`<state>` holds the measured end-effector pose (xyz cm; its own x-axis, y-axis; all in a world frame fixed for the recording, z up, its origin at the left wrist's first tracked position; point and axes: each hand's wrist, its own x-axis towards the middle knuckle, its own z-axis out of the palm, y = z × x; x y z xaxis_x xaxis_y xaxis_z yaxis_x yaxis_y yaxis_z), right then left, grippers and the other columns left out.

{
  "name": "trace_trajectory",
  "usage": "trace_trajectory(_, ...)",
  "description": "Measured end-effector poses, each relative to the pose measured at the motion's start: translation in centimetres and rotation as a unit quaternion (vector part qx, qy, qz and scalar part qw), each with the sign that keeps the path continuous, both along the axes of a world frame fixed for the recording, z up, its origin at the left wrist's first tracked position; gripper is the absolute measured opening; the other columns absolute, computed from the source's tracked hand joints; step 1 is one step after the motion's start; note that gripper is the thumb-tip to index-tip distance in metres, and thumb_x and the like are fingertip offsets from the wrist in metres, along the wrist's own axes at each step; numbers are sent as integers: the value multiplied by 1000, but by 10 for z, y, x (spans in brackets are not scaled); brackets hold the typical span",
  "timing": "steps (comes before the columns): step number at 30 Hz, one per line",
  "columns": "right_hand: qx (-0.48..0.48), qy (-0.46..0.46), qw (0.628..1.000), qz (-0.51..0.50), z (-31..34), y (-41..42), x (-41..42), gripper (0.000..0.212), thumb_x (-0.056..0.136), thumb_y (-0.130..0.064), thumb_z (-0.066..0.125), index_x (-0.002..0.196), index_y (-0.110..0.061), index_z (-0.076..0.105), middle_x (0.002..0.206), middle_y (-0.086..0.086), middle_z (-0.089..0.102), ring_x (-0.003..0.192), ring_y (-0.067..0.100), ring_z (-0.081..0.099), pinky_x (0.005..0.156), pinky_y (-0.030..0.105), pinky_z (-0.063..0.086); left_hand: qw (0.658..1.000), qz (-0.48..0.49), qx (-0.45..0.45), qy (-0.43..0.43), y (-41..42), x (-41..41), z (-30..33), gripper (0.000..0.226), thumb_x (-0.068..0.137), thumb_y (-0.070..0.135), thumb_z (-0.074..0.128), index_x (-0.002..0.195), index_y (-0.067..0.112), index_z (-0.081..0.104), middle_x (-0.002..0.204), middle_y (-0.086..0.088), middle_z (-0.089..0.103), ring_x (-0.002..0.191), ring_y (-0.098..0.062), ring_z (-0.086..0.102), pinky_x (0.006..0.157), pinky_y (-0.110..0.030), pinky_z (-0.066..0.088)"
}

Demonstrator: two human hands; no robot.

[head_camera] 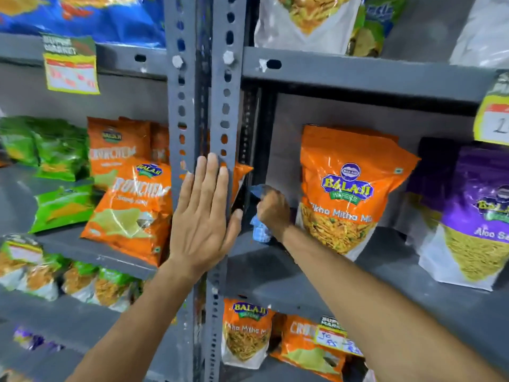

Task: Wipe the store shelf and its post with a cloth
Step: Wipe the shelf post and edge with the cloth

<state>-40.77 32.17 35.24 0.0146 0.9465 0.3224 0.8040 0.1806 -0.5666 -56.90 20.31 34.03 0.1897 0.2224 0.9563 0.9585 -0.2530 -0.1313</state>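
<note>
At the inner side of the grey perforated steel post (pixel 226 111), just above the shelf board, the right hand (pixel 272 210) is closed in a fist around a bunched light-blue checked cloth (pixel 260 230), fingers clamped on it; cloth ends stick out above and below the fist. The cloth sits against the dark recess behind the post, low down near the grey painted metal shelf (pixel 275 268). Left hand (pixel 205 216) lies flat and spread on the post's front face, fingers apart, gripping nothing, seemingly bracing. Just right of the fist stands an orange Balaji snack pouch (pixel 347 194); a purple pouch (pixel 473 216) further right; orange Crunchem bags (pixel 129 202) left of the post. Judgement: wiping is under way at the post's base. Shelf surface shows no clear wiped or unwiped zones, so progress there cannot be told. Post's upper stretch and the shelf under the packets likely remain.
</note>
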Motion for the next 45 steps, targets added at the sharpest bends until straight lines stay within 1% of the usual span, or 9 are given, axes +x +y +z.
trace_trajectory(8, -89, -80, 992, -39, -36, 49, -1, 38, 93, -13, 62, 130, -7, 62, 135, 17, 64, 128, 35, 60, 106, 40, 51, 999, -29, 29, 4, 3, -1, -4, 80, 103, 36, 45, 164, 1, 7, 175, -16, -2, 163, -35, 7, 133, -49, 8)
trace_trajectory(14, -54, -124, 990, 35, -54, 11, -9, 21, 95, -11, 55, 109, -3, 68, 116, 19, 69, 108, 40, 66, 90, 43, 54, 999, -32, 22, -2, -2, 0, 0, 80, 104, 37, 45, 164, 1, 6, 173, -14, -4, 163, -32, 3, 133, -48, 8)
trace_trajectory(18, -64, 0, 990, 122, -45, -2, 2, 21, 96, -8, 51, 97, 7, 67, 96, 24, 71, 93, 38, 67, 89, 54, 55, 999, -29, 16, -5, -3, 1, 0, 79, 104, 37, 44, 163, 0, 7, 173, -15, -4, 163, -31, 3, 133, -48, 8)
trace_trajectory(21, -22, 79, 996, 28, -12, 24, -3, 23, 96, -10, 52, 104, -2, 72, 105, 19, 72, 96, 30, 66, 83, 43, 54, 999, -32, 14, -1, -1, 0, -1, 81, 103, 37, 46, 164, 1, 4, 174, -13, -7, 163, -32, 4, 133, -49, 9)
trace_trajectory(24, -73, 26, 997, -24, 1, 50, -8, 33, 94, -9, 54, 125, -6, 64, 123, 18, 68, 110, 35, 66, 88, 41, 56, 999, -38, 18, 0, 1, 0, -2, 82, 103, 36, 47, 164, 2, 5, 174, -14, -6, 163, -33, 6, 133, -49, 9)
trace_trajectory(29, -127, -90, 988, -18, -33, 54, -8, 28, 95, -14, 60, 123, -10, 66, 126, 15, 68, 115, 34, 66, 92, 37, 56, 999, -38, 24, 1, 2, 0, -3, 81, 102, 35, 47, 164, 1, 6, 174, -14, -5, 163, -33, 5, 133, -49, 9)
trace_trajectory(36, -50, -69, 991, 102, -47, -18, -6, 22, 95, -7, 51, 106, -1, 68, 111, 19, 71, 104, 37, 65, 84, 41, 51, 999, -38, 23, -1, -1, 0, -1, 79, 104, 36, 42, 164, 3, 5, 173, -13, -5, 163, -31, 2, 133, -49, 8)
trace_trajectory(40, -88, -58, 975, 194, -32, -49, 7, 30, 94, -6, 50, 94, -25, 74, 100, 2, 74, 94, 20, 64, 79, 33, 46, 999, -38, 20, 0, -1, 0, -2, 80, 103, 35, 44, 164, 2, 5, 173, -14, -5, 163, -32, 4, 133, -49, 8)
trace_trajectory(45, -39, 26, 995, 87, 7, -5, -1, 30, 95, -6, 51, 115, -10, 73, 116, 13, 72, 107, 31, 66, 89, 38, 56, 999, -35, 20, -3, 1, -1, -1, 81, 102, 35, 44, 165, 5, 3, 175, -11, -9, 164, -30, 3, 134, -47, 5)
